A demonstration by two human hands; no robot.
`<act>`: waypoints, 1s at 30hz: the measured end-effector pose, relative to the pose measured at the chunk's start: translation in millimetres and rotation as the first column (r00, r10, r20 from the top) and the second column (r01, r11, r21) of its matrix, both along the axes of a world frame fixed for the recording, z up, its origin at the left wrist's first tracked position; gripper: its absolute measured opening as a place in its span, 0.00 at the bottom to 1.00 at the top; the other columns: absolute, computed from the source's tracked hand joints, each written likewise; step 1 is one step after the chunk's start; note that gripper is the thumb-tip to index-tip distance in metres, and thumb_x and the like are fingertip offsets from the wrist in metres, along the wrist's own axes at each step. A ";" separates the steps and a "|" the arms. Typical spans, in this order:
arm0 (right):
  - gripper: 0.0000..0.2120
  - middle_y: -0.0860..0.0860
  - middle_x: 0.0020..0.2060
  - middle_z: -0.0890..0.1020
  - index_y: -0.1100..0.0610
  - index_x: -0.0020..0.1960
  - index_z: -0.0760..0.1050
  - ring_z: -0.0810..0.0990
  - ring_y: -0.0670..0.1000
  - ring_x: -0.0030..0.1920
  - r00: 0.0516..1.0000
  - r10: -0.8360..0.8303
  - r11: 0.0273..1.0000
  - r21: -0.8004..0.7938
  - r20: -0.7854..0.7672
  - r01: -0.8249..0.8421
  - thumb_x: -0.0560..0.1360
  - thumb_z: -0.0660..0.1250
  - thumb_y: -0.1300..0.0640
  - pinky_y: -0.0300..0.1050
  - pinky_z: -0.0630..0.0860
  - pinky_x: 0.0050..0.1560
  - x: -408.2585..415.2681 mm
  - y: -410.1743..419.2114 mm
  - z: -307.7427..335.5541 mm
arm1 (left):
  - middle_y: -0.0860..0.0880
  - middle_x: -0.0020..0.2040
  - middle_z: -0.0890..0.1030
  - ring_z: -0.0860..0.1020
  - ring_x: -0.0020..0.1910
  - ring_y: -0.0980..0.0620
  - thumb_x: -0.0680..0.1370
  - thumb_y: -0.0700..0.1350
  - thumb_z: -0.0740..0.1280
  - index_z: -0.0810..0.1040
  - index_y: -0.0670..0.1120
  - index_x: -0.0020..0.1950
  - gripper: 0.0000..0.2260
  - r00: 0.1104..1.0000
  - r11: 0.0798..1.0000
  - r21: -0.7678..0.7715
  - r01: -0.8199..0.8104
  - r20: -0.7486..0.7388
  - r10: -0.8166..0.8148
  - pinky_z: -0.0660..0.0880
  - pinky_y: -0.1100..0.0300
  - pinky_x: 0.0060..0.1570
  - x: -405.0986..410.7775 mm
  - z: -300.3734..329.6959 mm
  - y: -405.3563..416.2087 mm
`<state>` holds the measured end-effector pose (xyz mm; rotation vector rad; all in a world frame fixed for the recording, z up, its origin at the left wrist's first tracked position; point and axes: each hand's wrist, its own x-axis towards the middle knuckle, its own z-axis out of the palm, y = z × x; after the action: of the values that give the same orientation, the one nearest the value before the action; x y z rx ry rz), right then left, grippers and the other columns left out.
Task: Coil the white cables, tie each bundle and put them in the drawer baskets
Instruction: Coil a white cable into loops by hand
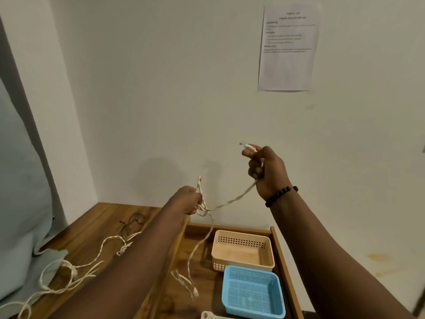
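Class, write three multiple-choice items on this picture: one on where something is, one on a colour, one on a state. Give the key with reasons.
1. Where is the blue basket?
A. on the table
B. in the drawer, nearer than the beige basket
C. on the wall

2. What colour is the bracelet?
A. black
B. red
C. white

3. What state is the beige basket in?
A. full of cables
B. overturned
C. empty

Key: 1 B, it sits inside the drawer in front of the beige one. 2 A, dark beads ring the right wrist. 3 C, its bare floor shows; the cable is stretched between the left hand and right hand.
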<state>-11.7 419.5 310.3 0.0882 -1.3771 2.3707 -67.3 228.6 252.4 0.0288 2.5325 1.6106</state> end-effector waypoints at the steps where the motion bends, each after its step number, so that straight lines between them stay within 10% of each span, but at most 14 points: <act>1: 0.15 0.55 0.40 0.84 0.62 0.53 0.77 0.62 0.46 0.25 1.000 0.024 0.996 0.080 0.010 -0.024 0.74 0.53 0.64 0.38 0.61 0.26 1.3 -0.3 0.1 | 0.43 0.43 0.77 0.74 0.41 0.47 0.76 0.37 0.63 0.78 0.41 0.47 0.05 0.998 1.000 -0.009 0.022 -0.054 -0.022 0.71 0.55 0.43 -0.6 4.0 -2.1; 6: 0.14 0.53 0.40 0.81 0.57 0.54 0.82 0.63 0.48 0.30 1.000 0.024 0.848 0.529 0.019 -0.030 0.78 0.58 0.62 0.40 0.61 0.30 3.6 0.0 -4.6 | 0.46 0.54 0.81 0.75 0.55 0.49 0.80 0.43 0.57 0.81 0.46 0.54 0.13 0.960 0.955 0.104 0.278 -0.063 -0.273 0.66 0.53 0.60 1.7 16.9 -9.8; 11: 0.12 0.47 0.38 0.77 0.48 0.59 0.81 0.65 0.47 0.35 0.996 0.085 0.630 0.776 -0.031 -0.030 0.80 0.63 0.58 0.39 0.68 0.35 2.9 12.8 -7.1 | 0.48 0.53 0.83 0.79 0.56 0.47 0.84 0.49 0.53 0.78 0.46 0.58 0.16 0.911 0.937 0.281 0.210 -0.403 -0.083 0.77 0.51 0.57 14.6 37.6 -1.6; 16: 0.13 0.58 0.44 0.84 0.60 0.58 0.74 0.72 0.50 0.33 0.986 0.164 0.681 0.728 -0.040 -0.084 0.76 0.70 0.57 0.42 0.71 0.33 3.2 7.3 1.2 | 0.48 0.40 0.81 0.82 0.40 0.51 0.83 0.58 0.53 0.76 0.48 0.58 0.18 0.834 0.896 -0.043 0.441 -0.350 -0.427 0.79 0.54 0.47 38.2 62.7 20.4; 22: 0.17 0.61 0.38 0.82 0.63 0.53 0.74 0.65 0.50 0.24 0.992 0.128 0.740 0.668 -0.022 -0.081 0.72 0.73 0.53 0.40 0.63 0.24 8.5 15.9 -4.1 | 0.52 0.27 0.62 0.63 0.24 0.54 0.82 0.51 0.59 0.77 0.44 0.55 0.13 0.826 0.762 0.351 0.544 -0.061 -0.561 0.67 0.60 0.29 43.2 70.7 20.2; 30: 0.12 0.48 0.29 0.75 0.63 0.48 0.76 0.62 0.46 0.27 0.997 0.059 0.760 0.649 -0.052 -0.012 0.75 0.70 0.53 0.36 0.60 0.25 15.7 10.3 -12.3 | 0.52 0.21 0.66 0.65 0.21 0.56 0.78 0.44 0.56 0.76 0.41 0.48 0.11 0.832 0.670 0.578 0.466 -0.029 -0.554 0.68 0.64 0.26 67.7 78.3 32.1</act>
<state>4.1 429.8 298.0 0.3867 -2.1152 1.7754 0.4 260.7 330.7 0.6050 1.6159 1.9271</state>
